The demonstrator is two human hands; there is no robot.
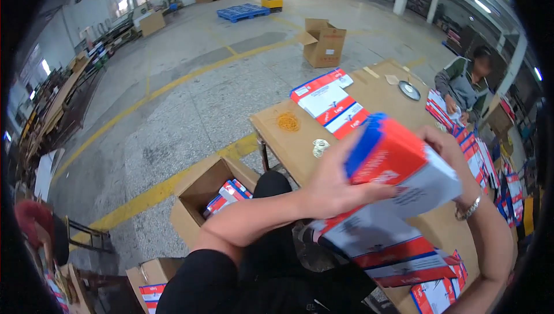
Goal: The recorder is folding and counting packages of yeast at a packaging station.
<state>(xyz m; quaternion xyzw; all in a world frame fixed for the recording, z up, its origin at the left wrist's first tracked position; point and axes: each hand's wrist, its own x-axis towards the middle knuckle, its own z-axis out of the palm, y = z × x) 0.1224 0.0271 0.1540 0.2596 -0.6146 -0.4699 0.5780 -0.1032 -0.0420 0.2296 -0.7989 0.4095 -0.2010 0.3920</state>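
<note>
Above the near edge of the table, a thick red, white and blue printed packaging bundle (pixel 398 161) is tilted up between my two hands. My left hand (pixel 337 184) grips its left side, the thumb lying across the near face. Round the right side curls my right hand (pixel 447 146); its fingertips are partly hidden behind the bundle. Below hangs or lies more printed packaging (pixel 375 239) in the same colours; whether it joins the bundle I cannot tell. An orange rubber band pile (pixel 288 121) and a pale band pile (pixel 321 148) lie beyond my left hand.
On the brown table (pixel 277 132) lie flat printed packs (pixel 332 103) and a round metal dish (pixel 409 90). A co-worker (pixel 464 86) handles similar packs at the right. An open carton (pixel 187 190) holding packs stands left of my knee. Another carton (pixel 325 45) stands beyond the table.
</note>
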